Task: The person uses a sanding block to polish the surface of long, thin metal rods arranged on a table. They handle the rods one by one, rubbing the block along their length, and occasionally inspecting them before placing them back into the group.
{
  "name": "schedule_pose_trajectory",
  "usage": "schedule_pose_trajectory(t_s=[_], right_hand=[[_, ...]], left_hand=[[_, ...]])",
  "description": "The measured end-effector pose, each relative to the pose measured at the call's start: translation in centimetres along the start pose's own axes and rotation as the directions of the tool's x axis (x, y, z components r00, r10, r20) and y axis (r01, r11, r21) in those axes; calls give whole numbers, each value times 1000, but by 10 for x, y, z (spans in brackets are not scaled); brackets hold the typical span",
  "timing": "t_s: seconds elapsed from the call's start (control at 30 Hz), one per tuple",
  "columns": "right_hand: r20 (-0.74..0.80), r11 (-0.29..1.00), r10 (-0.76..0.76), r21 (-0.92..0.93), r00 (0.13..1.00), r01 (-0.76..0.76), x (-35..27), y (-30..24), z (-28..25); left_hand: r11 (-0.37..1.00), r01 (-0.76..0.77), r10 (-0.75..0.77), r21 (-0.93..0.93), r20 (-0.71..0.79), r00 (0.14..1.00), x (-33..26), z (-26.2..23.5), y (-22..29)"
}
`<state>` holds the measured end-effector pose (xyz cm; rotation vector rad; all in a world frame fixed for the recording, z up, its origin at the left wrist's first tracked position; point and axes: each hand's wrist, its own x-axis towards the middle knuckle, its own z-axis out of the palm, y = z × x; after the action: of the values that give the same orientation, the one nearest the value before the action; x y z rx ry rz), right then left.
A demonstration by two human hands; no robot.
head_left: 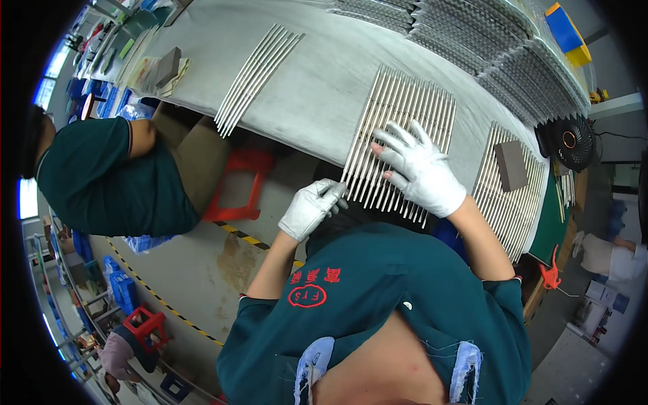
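Observation:
A row of slim, shiny metal rods (395, 101) lies side by side on the grey-covered table, the near ends jutting past its edge. My right hand (422, 169), in a white glove with bare thumb and fingertip showing, rests spread over the middle of the rods. At the row's near left corner, my gloved left hand (312, 208) is closed, thumb and fingers at the end of the outermost rod. Its lower fingers are partly hidden.
Several more rods (260, 79) lie farther left on the table (324, 81). To the right, a dark block (511, 165) sits on another rod row (493, 196). Stacked trays (486, 40) line the back. A black fan (572, 143) stands right; a co-worker (115, 175) sits left beside a red stool (239, 185).

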<state>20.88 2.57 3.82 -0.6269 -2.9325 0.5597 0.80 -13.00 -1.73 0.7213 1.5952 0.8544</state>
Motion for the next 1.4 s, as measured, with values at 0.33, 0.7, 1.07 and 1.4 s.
schedule_pose_trajectory(t_s=[0.33, 0.7, 1.07, 1.4], right_hand=[[-203, 955, -296, -66, 934, 288, 54, -15, -8], [-124, 85, 459, 992, 880, 95, 13, -32, -51], [15, -142, 528, 987, 849, 70, 10, -21, -35], [44, -142, 570, 989, 821, 45, 11, -22, -36]], left_hand=[[484, -509, 779, 712, -86, 621, -13, -1, 41], [734, -595, 641, 327, -43, 767, -14, 5, 85], [893, -11, 165, -449, 305, 938, -28, 11, 66], [903, 49, 115, -428, 348, 930, -27, 5, 62]])
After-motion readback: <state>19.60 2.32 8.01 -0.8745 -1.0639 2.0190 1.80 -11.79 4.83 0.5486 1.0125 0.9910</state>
